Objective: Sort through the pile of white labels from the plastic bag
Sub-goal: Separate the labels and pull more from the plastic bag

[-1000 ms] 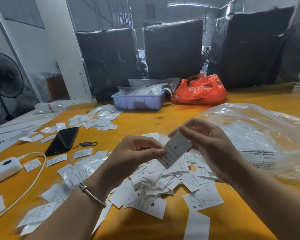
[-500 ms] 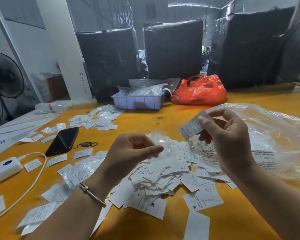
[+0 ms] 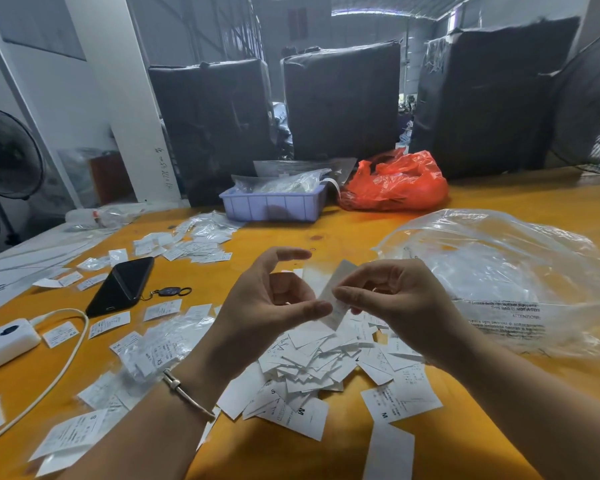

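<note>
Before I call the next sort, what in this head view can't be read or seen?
- Held label: print blurred, size unreadable; right hand pinches it, left hand at its edge.
- Pile of labels: its middle is hidden behind both hands.
- Plastic bag: contents unclear through glare.
- Purple tray: contents too small to tell.

- Your pile of labels (image 3: 312, 368) lies on the yellow table (image 3: 354, 233): small white slips, overlapping at all angles, some showing S or M.
- One white label (image 3: 333, 296) stands tilted above the pile, pinched at its edge.
- The clear plastic bag (image 3: 499, 278) lies crumpled, just right of the pile.
</note>
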The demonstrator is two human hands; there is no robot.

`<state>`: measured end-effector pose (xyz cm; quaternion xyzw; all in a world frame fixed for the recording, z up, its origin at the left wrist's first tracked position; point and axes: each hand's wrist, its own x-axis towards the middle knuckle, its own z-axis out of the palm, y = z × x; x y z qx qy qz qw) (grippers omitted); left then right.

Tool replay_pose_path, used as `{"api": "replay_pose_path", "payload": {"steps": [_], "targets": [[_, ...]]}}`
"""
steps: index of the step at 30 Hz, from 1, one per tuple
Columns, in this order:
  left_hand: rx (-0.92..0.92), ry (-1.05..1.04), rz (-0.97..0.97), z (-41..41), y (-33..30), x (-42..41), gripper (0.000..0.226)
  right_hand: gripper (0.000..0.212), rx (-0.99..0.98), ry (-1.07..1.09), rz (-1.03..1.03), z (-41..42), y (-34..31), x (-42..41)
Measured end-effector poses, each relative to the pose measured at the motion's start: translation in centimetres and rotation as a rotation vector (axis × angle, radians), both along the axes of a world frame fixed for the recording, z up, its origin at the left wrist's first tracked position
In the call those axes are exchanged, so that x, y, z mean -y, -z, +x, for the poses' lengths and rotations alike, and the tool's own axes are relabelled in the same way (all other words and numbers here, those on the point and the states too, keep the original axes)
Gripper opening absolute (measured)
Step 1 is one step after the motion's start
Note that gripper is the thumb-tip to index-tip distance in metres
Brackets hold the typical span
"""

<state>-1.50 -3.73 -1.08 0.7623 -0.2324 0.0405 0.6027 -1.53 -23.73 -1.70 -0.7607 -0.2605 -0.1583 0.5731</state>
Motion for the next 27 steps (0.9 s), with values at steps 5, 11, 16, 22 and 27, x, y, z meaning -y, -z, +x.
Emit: {"api": "replay_pose_path", "payload": {"steps": [5,11,16,22,27], "targets": [[-0.022,0.020,0.050,0.0,0.0,0.0,0.030,0.005,0.011,0.007,-0.084,0.0,0.3,0.0],[-0.052,0.013,0.099,0.3,0.4,-0.1,0.025,0.005,0.026,0.049,-0.084,0.1,0.3,0.2],[-0.063,-0.029,0.081,0.5,0.9,-0.1,0.028,0.033,0.067,0.198,0.079,0.1,-0.1,0.5],[-0.034,-0.032,0.160,0.4,1.0,-0.1,0.010,0.049,0.140,0.213,0.202,-0.7,-1.1,0.9],[0.015,-0.015,0.202,0.3,1.0,0.0,0.015,0.025,0.195,0.168,0.107,-1.3,-1.2,0.1]]}}
